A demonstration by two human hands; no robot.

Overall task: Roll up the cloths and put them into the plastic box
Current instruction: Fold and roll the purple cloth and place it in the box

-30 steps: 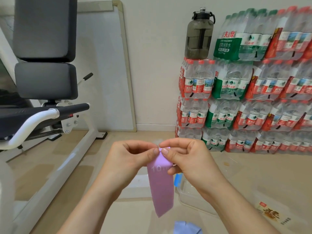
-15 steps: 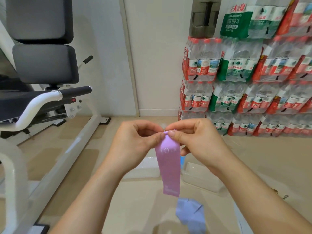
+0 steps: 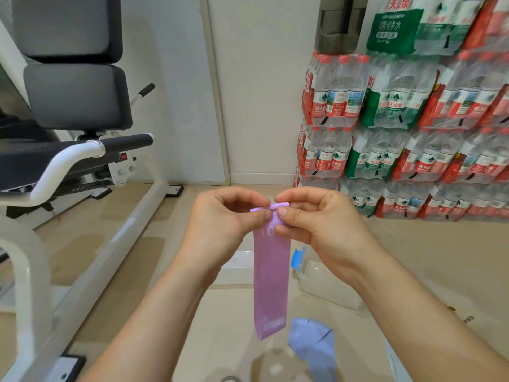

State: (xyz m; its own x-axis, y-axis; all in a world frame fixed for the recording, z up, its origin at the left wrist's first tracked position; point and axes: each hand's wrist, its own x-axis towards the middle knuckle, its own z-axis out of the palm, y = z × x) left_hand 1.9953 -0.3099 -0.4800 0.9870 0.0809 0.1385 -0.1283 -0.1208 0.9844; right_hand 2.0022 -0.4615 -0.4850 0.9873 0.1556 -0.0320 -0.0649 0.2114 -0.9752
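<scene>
On the floor: plastic box, blue cloth.
Against the wall: water-bottle packs.
Your grip: left hand and right hand — both pinch the purple cloth.

Left side: a gym machine with dark grey padded back and seat cushions on a white tubular steel frame, with a black foam-covered handle bar sticking out toward centre. Behind it, a large white board with a pale frame stood against the white wall. Right side: shrink-wrapped packs of clear plastic water bottles with red and green labels, stacked several rows high on the beige tiled floor, against the wall. A dark smoky plastic water jug sat on the top of the leftmost stack, just beside a green-wrapped pack.
</scene>
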